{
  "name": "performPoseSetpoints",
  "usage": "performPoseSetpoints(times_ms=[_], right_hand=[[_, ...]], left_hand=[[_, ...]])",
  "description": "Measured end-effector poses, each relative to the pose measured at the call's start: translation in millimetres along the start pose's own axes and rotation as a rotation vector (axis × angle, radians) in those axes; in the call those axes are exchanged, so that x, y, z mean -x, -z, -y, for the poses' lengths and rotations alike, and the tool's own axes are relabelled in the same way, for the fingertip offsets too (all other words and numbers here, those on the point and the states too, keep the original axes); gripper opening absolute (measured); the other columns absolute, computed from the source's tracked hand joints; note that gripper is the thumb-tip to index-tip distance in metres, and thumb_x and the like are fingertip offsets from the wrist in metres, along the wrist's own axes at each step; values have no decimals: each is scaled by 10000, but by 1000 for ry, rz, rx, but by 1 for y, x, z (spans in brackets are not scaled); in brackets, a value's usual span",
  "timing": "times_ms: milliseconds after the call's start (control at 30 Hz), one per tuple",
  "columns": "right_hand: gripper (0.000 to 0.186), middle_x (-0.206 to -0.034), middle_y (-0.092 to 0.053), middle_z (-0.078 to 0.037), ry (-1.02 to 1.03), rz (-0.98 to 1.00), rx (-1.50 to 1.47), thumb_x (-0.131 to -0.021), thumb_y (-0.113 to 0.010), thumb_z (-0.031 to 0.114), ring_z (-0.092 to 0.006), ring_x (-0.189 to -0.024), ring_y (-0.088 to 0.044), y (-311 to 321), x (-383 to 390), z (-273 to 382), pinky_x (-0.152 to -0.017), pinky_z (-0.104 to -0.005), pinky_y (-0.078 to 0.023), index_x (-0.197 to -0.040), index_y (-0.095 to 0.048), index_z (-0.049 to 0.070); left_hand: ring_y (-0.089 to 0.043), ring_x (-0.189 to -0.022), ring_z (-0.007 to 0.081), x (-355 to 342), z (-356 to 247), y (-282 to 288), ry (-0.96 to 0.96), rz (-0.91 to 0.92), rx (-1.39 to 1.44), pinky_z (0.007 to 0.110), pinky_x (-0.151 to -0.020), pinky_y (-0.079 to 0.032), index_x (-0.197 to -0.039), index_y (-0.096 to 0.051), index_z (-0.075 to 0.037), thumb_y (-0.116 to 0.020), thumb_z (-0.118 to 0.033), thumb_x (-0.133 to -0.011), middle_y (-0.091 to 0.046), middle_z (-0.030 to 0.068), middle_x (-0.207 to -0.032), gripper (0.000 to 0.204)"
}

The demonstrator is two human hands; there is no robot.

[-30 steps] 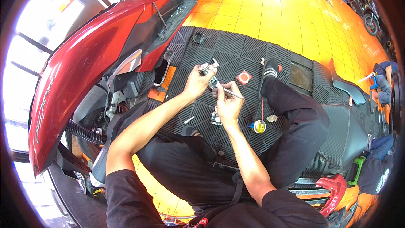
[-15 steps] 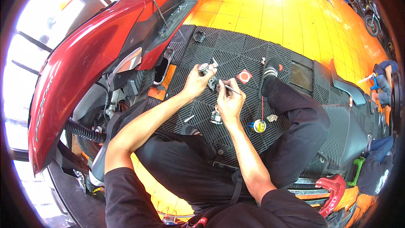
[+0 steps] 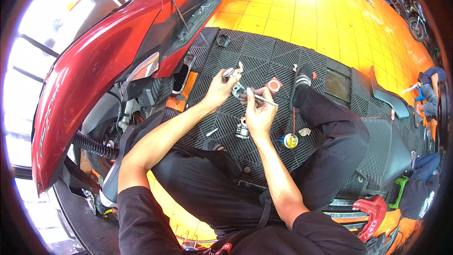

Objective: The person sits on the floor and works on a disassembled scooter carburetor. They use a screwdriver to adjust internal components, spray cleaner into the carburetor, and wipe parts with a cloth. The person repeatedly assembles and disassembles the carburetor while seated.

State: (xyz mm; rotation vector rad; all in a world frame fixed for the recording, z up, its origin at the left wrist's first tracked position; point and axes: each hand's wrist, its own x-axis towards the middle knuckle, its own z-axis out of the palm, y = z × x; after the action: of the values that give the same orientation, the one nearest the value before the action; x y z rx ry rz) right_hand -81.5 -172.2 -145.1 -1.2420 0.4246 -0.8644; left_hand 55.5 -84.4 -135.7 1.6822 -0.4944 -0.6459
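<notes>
My left hand (image 3: 219, 92) is closed around a small grey metal engine part (image 3: 238, 90) with a round end and a pale fitting, held over the black mat. In my right hand (image 3: 259, 119) a slim, rod-like tool (image 3: 266, 100) is pinched, slanting across the fingers; its tip at the metal part is hidden. Just below, between my forearms, another silvery metal part (image 3: 242, 130) lies on the mat. Beyond my right hand is a red and white square piece (image 3: 273, 85). A spray can (image 3: 289, 140) with a red straw stands to the right.
A red scooter (image 3: 94, 71) fills the left side. My bent legs (image 3: 330, 132) frame the ribbed mat (image 3: 255, 49). A small pale tool (image 3: 212, 132) lies near my left foot. At right are a black seat (image 3: 384, 146), a red panel (image 3: 373, 215) and other people (image 3: 427, 92).
The metal part has tilted a little in my left hand. My right hand has shifted slightly right and down, and its tool now lies at a flatter slant.
</notes>
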Motion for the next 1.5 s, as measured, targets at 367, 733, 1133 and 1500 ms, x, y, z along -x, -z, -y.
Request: performPoseSetpoints(times_ms=[367, 733, 1133, 1500], right_hand=[[155, -797, -751, -114, 32, -3, 46, -1031, -687, 35, -135, -735, -755, 4, -4, 3, -658, -273, -602, -923, -593, -26], [157, -768, -748, -121, 20, 46, 72, -1036, -678, 41, -149, -704, -759, 4, -4, 11, -632, -279, -613, -931, -583, -27], [179, -727, -720, -89, 106, -23, 158, -1027, -681, 34, -103, -683, -727, -4, 8, 3, -594, -270, -547, -886, -581, -14], [178, -725, -678, -58, 46, -7, 83, -1017, -689, 15, -89, -732, -715, -1, 6, -7, -624, -282, -557, -887, -574, -21]], left_hand=[[-590, -1019, 119, -5, 13, -1, 13, -52, 44, 304, -920, -493, -1413, -504, 85, -749, -514, -990, -660, 63, -1087, 774], [-571, -972, 109, 2, 2, -3, 75, 7, 125, 294, -881, -487, -1465, -463, 89, -714, -550, -998, -618, 27, -1052, 831], [-595, -977, 105, -1, 7, -6, 63, -39, 17, 289, -875, -506, -1440, -479, 100, -751, -465, -1006, -662, 55, -1085, 763], [-605, -943, 104, -4, 10, -9, 63, -160, -105, 294, -837, -522, -1418, -513, 105, -782, -440, -981, -686, 72, -1068, 748]])
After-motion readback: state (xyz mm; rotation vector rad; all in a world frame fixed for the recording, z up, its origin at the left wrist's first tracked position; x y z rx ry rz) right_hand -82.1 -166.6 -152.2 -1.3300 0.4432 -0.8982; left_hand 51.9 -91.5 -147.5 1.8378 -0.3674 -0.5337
